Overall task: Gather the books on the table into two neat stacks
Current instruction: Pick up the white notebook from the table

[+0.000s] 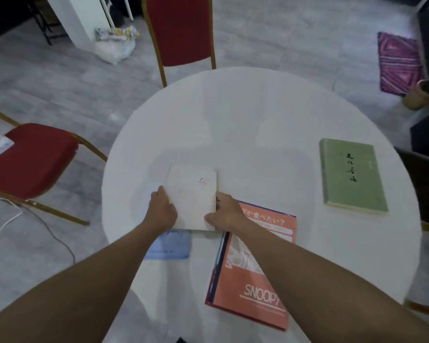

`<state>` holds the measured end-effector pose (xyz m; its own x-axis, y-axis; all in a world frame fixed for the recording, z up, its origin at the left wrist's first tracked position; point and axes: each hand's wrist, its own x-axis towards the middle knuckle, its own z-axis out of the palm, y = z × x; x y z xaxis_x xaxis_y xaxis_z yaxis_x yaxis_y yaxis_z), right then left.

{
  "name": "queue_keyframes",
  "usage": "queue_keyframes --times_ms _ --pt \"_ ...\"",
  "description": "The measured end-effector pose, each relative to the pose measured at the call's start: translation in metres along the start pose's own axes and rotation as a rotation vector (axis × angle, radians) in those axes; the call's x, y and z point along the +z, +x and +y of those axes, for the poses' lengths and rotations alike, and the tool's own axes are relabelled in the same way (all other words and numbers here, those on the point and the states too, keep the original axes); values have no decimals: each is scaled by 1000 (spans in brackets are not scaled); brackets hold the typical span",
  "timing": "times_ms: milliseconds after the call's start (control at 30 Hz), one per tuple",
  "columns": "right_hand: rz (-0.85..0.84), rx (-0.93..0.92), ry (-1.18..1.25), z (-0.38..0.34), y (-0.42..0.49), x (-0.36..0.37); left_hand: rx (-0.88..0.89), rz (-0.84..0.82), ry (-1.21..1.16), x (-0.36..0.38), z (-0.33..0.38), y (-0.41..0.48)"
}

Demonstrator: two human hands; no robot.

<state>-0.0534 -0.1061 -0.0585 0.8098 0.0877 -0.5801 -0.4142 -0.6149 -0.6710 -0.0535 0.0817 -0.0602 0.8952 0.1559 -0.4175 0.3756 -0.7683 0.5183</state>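
Note:
A white book (192, 194) lies near the middle of the round white table (258, 115). My left hand (162, 209) grips its left edge and my right hand (225, 214) grips its right edge and near corner. Under its near left corner a light blue book (172, 245) pokes out, partly hidden by my left forearm. An orange Snoopy book (248, 288) lies to the right of it, crossed by my right forearm. A green book (351, 175) with black characters lies alone at the table's right side.
A red chair (181, 30) stands at the table's far side and another red chair (32, 157) at the left. A dark chair (424, 186) sits at the right edge. A cable (52, 233) runs over the grey floor at the left.

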Motion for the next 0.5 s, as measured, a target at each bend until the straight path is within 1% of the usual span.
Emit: queue_keyframes --times_ms 167,333,400,500 --pt "-68 0 -54 -6 17 3 -25 -77 106 -7 -4 21" --pt "-107 11 -45 -2 29 -8 15 -100 256 -6 3 28" --pt "-80 7 -37 1 29 -14 65 -82 285 -3 9 29" --pt "8 20 -23 9 24 -26 124 -90 291 2 21 31"
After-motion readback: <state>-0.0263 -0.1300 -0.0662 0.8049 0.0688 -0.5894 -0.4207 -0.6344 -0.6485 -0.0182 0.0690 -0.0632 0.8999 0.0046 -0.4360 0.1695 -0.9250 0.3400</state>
